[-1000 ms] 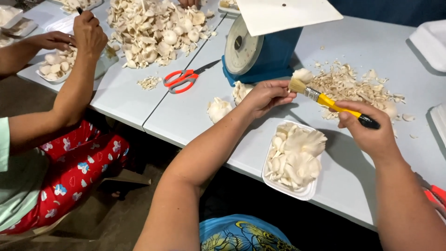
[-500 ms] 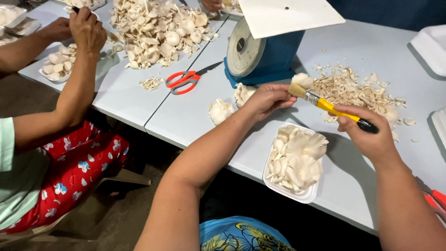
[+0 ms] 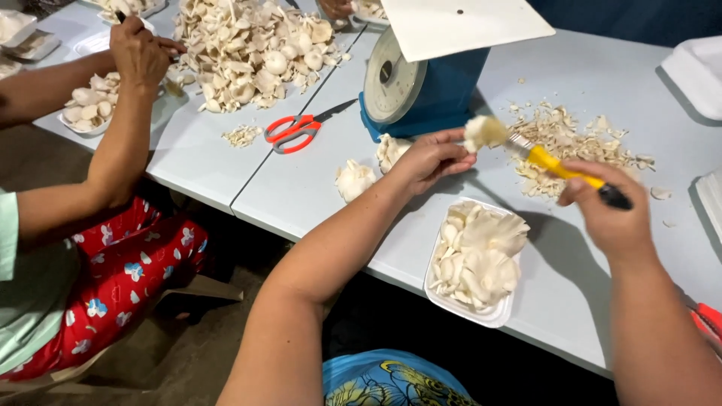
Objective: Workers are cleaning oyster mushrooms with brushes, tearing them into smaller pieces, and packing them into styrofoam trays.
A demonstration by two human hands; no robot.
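The tabletop [image 3: 316, 188] looks like smooth, matt plastic. The tray [image 3: 496, 316] seems white foam. The knife [image 3: 560, 167] has a glossy yellow plastic handle; the scissors [image 3: 293, 132] have shiny orange grips.

A scale [image 3: 421, 83] stands at upper centre of the frame on the table [image 3: 316, 188]. Left of it lie scissors [image 3: 292, 132], and further to the upper left a heap of mushrooms [image 3: 248, 49]. Right of the scale lies a pile of trimmings [image 3: 571, 143]. In lower centre, near the table edge, a tray [image 3: 475, 259] holds mushrooms. Two loose mushroom pieces [image 3: 353, 179] lie between scissors and tray.
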